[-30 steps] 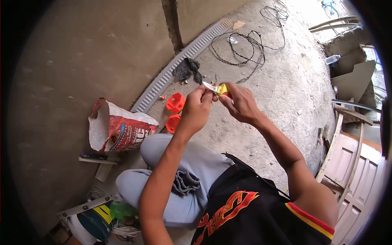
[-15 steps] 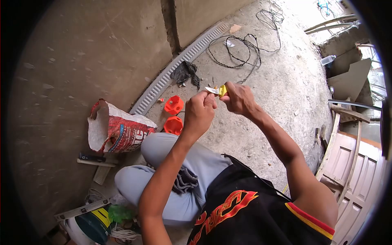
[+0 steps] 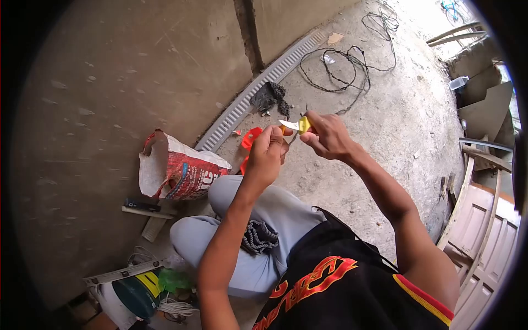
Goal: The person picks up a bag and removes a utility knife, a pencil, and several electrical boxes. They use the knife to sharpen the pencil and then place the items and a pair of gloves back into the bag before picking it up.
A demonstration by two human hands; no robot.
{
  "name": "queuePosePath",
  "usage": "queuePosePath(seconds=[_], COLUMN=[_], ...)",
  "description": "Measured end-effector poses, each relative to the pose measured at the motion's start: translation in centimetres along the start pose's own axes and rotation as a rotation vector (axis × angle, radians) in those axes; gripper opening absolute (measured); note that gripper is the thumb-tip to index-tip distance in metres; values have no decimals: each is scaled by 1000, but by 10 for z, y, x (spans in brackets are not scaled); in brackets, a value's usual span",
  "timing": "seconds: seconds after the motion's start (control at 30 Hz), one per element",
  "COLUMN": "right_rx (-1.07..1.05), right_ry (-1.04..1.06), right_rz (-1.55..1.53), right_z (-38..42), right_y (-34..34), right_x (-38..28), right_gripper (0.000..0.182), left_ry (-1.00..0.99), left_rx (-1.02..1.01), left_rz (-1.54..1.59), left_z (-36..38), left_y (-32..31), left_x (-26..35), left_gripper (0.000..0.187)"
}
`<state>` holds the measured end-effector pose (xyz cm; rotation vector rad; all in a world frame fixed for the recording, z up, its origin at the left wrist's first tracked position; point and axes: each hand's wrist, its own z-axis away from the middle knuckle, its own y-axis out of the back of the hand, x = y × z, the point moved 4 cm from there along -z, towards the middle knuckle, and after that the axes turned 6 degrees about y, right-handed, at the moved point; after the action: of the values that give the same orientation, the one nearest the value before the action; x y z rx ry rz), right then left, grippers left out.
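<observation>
My right hand (image 3: 331,137) grips the yellow handle of a small knife (image 3: 304,125), whose bare blade points left toward my other hand. My left hand (image 3: 265,157) is closed, its thumb and fingers pinching a thin cable (image 3: 293,137) with an orange bit showing at the fingertips. The blade lies just above that orange bit and overlaps it in this view. Behind my left hand, partly hidden by it, are red-orange plastic electrical boxes (image 3: 251,136) on the floor.
A torn red and white sack (image 3: 190,175) leans by the wall. Along the wall's foot runs a slotted grey strip (image 3: 264,88), with crumpled black plastic (image 3: 268,98) beside it. Black cable (image 3: 335,88) lies coiled ahead. A spirit level (image 3: 124,272) and green tub (image 3: 135,297) sit lower left.
The view has shifted, so the surroundings sit further right. My left hand has turned, and the orange bit and cable now show at its fingertips. The knife stays in my right hand.
</observation>
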<state>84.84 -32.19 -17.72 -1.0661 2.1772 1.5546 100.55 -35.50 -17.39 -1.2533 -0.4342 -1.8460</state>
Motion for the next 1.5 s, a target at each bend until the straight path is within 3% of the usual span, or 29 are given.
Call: queuePosePath(seconds=[0.07, 0.2, 0.27, 0.37, 0.47, 0.67, 0.73, 0.8, 0.87, 0.97, 1.0, 1.07, 1.13, 1.17, 1.2, 1.5], right_rx=[5, -54, -77, -81, -62, -112, -251, -120, 63, 222, 184, 163, 82, 29, 0, -117], right_ry=[50, 96, 114, 125, 85, -61, -91, -307, -778, -413, -461, -274, -180, -86, -25, 99], right_rz=[16, 12, 14, 30, 101, 226, 344, 347, 255, 410, 389, 37, -58, -99, -67, 11], right_z=[-4, -12, -14, -18, -18, -14, -13, -4, 16, 9, 28, 9, 5, 5, 5, -3], right_y=[-3, -6, -6, -7, -7, -4, -3, -9, 41, 72, 52, 39, 28, 23, 15, 0], right_x=[0, 1, 0, -1, -1, 3, 8, 55, 144, 95, 75, 53, 16, 5, -1, -6], right_gripper=[50, 51, 52, 52, 54, 57, 52, 43, 36, 32, 32, 27, 28, 31, 50, 55], left_ry=[-27, -61, -140, -208, -319, -322, -352, -382, -388, -369, -301, -260, -80, -71, -84, -57], left_rx=[-90, -174, -7, 58, 144, 205, 223, 242, 90, 121, 114, 100, 68, 65, 63, 2], left_rz=[175, 149, -168, -365, -450, -611, -574, -537, -573, -439, -400, -390, -190, -202, -211, -148], left_z=[-1, 0, 1, 3, 1, 4, -1, 6, 36, 11, 18, 12, 13, 13, 13, 16], left_y=[-3, 5, 10, 10, 8, -3, -4, -9, -26, -12, -11, -13, -10, -8, -7, -8], left_x=[0, 1, 6, 14, 14, 15, 4, 5, 13, 4, -9, 1, -1, -2, -3, 5], left_gripper=[31, 31, 33, 33, 31, 25, 25, 24, 28, 29, 30, 31, 35, 35, 36, 36])
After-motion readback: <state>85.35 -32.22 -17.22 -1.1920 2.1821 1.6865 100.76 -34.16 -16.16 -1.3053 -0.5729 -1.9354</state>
